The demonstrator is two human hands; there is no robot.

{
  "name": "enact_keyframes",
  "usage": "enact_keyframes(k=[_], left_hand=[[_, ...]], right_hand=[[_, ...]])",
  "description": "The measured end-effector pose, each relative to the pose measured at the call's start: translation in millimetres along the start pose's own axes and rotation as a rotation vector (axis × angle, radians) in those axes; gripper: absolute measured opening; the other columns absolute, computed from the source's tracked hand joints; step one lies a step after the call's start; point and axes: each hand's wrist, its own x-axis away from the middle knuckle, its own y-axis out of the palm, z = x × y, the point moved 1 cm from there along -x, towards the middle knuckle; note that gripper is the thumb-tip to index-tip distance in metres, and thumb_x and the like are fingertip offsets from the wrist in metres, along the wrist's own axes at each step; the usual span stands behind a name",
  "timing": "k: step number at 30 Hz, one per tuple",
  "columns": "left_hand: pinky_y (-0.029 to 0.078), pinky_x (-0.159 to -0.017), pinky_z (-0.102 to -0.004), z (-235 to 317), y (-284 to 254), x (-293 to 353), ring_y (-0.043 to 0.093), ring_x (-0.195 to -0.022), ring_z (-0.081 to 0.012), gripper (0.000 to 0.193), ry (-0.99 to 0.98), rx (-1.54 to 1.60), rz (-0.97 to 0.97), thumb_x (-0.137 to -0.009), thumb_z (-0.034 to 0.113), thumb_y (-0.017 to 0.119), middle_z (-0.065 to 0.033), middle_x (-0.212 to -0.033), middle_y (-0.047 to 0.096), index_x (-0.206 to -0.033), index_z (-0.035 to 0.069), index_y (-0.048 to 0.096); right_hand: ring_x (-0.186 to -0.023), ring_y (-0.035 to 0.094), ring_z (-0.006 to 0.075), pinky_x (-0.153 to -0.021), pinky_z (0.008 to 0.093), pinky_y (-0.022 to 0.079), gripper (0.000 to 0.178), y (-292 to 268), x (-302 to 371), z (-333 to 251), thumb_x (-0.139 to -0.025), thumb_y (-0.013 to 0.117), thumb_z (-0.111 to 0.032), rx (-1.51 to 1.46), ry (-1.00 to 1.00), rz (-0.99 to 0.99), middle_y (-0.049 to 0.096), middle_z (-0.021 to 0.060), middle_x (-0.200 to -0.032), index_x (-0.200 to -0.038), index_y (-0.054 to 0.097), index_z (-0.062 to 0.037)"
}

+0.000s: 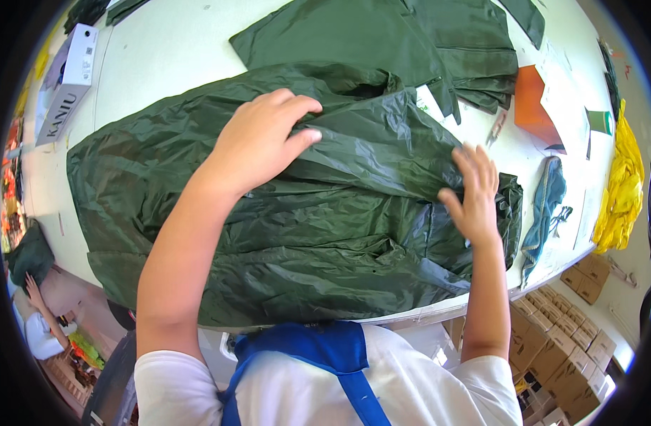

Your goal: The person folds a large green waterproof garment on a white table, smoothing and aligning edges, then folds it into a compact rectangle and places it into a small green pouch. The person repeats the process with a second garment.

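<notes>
A dark green raincoat-like garment (318,231) of thin shiny fabric lies spread and wrinkled across the white table in front of me. Over its upper middle is my left hand (265,135), with thumb and forefinger apart and the other fingers partly hidden behind the hand. My right hand (474,188) is by the garment's right side, its fingers stretched and its thumb held away from them. Neither hand shows fabric pinched between its fingers. Just beyond lies a second green garment (382,39), flatter, with a white tag (430,104) between the two.
On the table (155,67), a white box (70,78) stands at the far left and an orange box (537,106) at the right. A blue cloth strip (544,206) and a yellow garment (622,184) lie farther right. Cardboard boxes (552,355) are stacked below. Another person's hand (34,291) touches dark fabric at left.
</notes>
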Motion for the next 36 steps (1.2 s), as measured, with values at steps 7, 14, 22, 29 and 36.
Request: enact_keyframes(k=[7,14,22,29,36], left_hand=[[0.032,-0.105,-0.0426,-125,-59,172,0.039,-0.129,-0.0363,0.076,-0.653,-0.483,0.321,-0.076,0.038,0.073,-0.0229,-0.138,0.041,-0.135,0.002,0.043],[0.029,-0.042,-0.0202,-146,-38,229,0.042,-0.061,-0.0032,0.029,-0.948,0.698,0.274,-0.086,0.021,0.066,0.0015,-0.085,0.055,-0.108,0.003,0.056],[0.044,-0.095,-0.0329,-152,-89,278,0.06,-0.105,-0.0223,0.035,-0.331,0.445,0.483,-0.08,-0.007,0.054,-0.0124,-0.113,0.063,-0.114,0.002,0.058],[0.046,-0.087,-0.0295,-216,-38,274,0.058,-0.095,-0.0154,0.024,-0.631,0.615,0.681,-0.088,0.007,0.056,-0.0036,-0.098,0.064,-0.11,0.002,0.062],[0.047,-0.081,-0.0303,-186,-66,180,0.059,-0.09,-0.019,0.045,-0.681,0.184,0.034,-0.079,0.017,0.064,-0.0117,-0.094,0.063,-0.122,0.009,0.055]], right_hand=[[-0.136,0.027,0.0356,-0.11,0.0474,0.022,0.086,4,29,-12,-0.062,0.081,-0.026,-0.002,0.043,-0.059,0.033,0.0134,-0.146,-0.137,0.042,-0.0106],[-0.137,0.028,0.0325,-0.111,0.0442,0.022,0.059,24,-65,-63,-0.089,0.057,-0.028,-0.444,-0.127,0.103,0.033,0.0135,-0.148,-0.142,0.037,-0.0111],[-0.143,0.017,0.0289,-0.111,0.0592,0.008,0.071,96,-96,-60,-0.094,0.044,-0.049,-0.082,0.161,0.163,0.028,0.0055,-0.152,-0.15,0.013,-0.0188],[-0.142,0.019,0.028,-0.109,0.0616,0.01,0.066,91,-97,-64,-0.095,0.044,-0.045,-0.004,0.189,0.106,0.025,0.0027,-0.153,-0.15,0.015,-0.021],[-0.116,0.05,0.0296,-0.098,0.0433,0.036,0.02,33,-122,-85,-0.077,0.052,-0.008,0.027,-0.457,0.132,0.062,0.008,-0.105,-0.093,0.063,-0.0087]])
